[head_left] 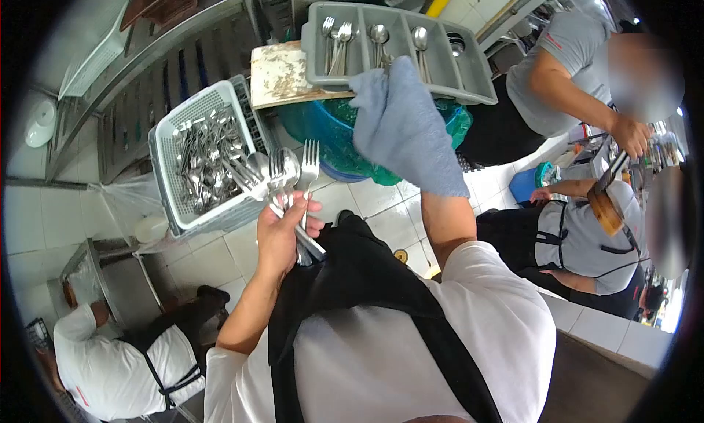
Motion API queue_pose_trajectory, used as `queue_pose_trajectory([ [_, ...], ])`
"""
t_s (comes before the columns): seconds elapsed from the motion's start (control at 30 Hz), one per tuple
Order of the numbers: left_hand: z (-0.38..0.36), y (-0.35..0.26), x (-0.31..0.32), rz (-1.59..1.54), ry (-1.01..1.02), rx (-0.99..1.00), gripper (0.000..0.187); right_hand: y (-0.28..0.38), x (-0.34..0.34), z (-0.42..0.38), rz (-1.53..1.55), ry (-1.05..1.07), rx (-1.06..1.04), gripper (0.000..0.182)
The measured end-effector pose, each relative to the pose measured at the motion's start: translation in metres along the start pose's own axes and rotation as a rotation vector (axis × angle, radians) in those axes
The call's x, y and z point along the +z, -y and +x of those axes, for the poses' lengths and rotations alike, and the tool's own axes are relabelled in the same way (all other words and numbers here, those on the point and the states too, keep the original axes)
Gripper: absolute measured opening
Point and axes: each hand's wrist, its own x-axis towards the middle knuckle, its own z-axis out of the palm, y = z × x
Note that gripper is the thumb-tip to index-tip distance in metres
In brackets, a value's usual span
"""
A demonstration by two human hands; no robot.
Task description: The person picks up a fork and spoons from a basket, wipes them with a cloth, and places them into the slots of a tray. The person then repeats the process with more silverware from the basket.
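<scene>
My left hand [282, 228] is closed around a bunch of forks and spoons [286, 175], heads pointing up and handles sticking out below the palm. Just left of it, a white basket [246, 111] holds a heap of loose cutlery [209, 159]. A blue-grey cloth [407, 133] covers my right hand, so its fingers do not show; only the right forearm [449, 221] is visible. The cloth's upper end reaches the front edge of a grey cutlery tray [359, 38]. Forks [340, 45] lie in the tray's left compartment, with spoons [419, 45] in the middle ones.
Beneath the tray are a worn board [279, 74] and a bin with a green liner [323, 133]. A slatted metal rack [176, 78] stands behind the basket. Co-workers are at right [557, 63] and lower left [125, 357]; one person's hand [631, 135] holds a dark-handled item.
</scene>
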Motion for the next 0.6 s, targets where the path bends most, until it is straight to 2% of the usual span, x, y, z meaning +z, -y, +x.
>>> queue_pose_trajectory([
  [0.17,0.009,-0.009,0.006,-0.006,0.037,0.088,0.024,0.026,0.003,-0.006,0.126,0.036,-0.022,0.02],
  [0.27,0.011,-0.012,0.011,-0.001,0.037,0.131,0.02,0.063,0.017,-0.026,0.395,0.079,0.018,0.021],
  [0.37,0.013,-0.013,0.016,0.017,0.035,0.16,0.016,0.086,0.035,-0.041,0.656,0.084,0.165,0.022],
  [0.4,0.013,-0.011,0.016,0.059,0.039,0.174,0.014,0.084,0.036,-0.038,0.653,0.081,0.174,0.022],
  [0.47,0.011,-0.009,0.017,0.109,0.036,0.203,0.012,0.08,0.04,-0.031,0.166,0.094,-0.185,0.021],
  [0.6,0.003,-0.017,0.012,0.172,0.071,0.129,0.013,0.078,0.043,-0.019,-0.034,0.12,-0.215,0.025],
])
